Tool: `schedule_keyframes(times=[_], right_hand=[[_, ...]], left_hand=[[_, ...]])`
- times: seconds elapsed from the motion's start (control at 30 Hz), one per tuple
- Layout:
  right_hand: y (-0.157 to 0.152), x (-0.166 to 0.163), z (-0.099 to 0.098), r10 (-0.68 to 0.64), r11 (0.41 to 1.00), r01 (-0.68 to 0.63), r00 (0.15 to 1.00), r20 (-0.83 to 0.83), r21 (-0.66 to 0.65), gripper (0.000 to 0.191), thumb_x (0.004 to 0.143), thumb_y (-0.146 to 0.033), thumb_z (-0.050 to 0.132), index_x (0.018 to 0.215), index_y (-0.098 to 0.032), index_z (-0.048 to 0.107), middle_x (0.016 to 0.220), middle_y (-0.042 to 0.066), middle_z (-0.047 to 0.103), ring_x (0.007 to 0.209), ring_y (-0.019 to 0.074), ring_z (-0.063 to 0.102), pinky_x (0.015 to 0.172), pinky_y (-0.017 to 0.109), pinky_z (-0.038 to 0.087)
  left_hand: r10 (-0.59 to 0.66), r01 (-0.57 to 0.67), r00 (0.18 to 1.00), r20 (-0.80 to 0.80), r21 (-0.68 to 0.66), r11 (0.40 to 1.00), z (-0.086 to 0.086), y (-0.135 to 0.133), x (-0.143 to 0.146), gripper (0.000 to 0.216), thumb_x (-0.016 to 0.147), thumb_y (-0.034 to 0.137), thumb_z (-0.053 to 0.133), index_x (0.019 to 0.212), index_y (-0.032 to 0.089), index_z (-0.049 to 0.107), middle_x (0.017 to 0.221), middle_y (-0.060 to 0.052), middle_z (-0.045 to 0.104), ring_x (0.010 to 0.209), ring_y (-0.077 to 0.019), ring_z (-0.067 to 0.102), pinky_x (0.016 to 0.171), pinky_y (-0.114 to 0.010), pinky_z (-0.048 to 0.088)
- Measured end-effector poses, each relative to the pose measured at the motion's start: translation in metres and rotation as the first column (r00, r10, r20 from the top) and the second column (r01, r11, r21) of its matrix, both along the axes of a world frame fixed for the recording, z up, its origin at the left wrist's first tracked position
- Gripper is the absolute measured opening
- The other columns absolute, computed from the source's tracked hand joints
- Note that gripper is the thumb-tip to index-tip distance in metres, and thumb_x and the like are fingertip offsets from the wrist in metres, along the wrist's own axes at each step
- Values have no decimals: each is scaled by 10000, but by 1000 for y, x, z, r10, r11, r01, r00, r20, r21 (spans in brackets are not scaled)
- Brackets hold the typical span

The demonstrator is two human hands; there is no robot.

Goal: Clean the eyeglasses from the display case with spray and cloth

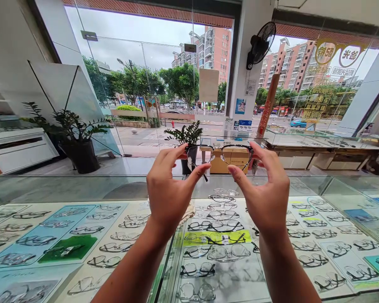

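A pair of eyeglasses [236, 155] with a dark upper rim and clear lenses is raised over the glass display counter [126, 185], held level by both hands. My left hand [170, 189] pinches the left end of the frame between thumb and fingers. At the opposite end, my right hand [267, 189] grips the frame in the same way. One dark temple tip shows below the left lens; the rest of the temples is largely hidden by the lenses and hands. Below my wrists, rows of eyeglasses [198, 269] lie inside the counter.
Potted plants [80, 155] stand beyond the counter on the left and at the middle. Behind the held glasses is a cardboard box [222, 166]. A wall fan [262, 42] hangs on the pillar. Another glass showcase [328, 143] stands by the right window.
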State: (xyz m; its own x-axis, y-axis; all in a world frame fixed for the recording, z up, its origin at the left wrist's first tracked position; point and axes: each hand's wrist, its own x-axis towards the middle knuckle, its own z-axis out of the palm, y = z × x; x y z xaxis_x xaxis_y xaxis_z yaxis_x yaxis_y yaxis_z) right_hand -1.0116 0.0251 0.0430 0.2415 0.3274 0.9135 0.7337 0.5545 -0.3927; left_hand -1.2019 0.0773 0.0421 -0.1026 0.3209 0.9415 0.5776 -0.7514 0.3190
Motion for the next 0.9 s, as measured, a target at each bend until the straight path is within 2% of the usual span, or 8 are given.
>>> schedule_keyframes(times=[0.27, 0.9], right_hand=[[-1, -2, 0, -15, 1000, 15, 1000, 5, -1, 534, 962, -484, 755, 1445, -280, 658, 1285, 110, 719, 1181, 324, 687, 1044, 581, 573], [8, 1, -6, 78, 992, -74, 996, 39, -104, 571, 1009, -495, 685, 1513, -232, 629, 1397, 170, 703, 1289, 358, 665, 1094, 615, 553]], left_hand=[[-17, 17, 1000, 0, 4, 1000, 0, 2, -1, 550, 872, 589, 834, 1281, 234, 737, 1078, -77, 751, 989, -245, 720, 855, -406, 580], [80, -85, 995, 62, 86, 993, 0, -7, 0, 589, 815, 538, 902, 1274, 224, 711, 1053, -70, 713, 986, -250, 672, 888, -426, 595]])
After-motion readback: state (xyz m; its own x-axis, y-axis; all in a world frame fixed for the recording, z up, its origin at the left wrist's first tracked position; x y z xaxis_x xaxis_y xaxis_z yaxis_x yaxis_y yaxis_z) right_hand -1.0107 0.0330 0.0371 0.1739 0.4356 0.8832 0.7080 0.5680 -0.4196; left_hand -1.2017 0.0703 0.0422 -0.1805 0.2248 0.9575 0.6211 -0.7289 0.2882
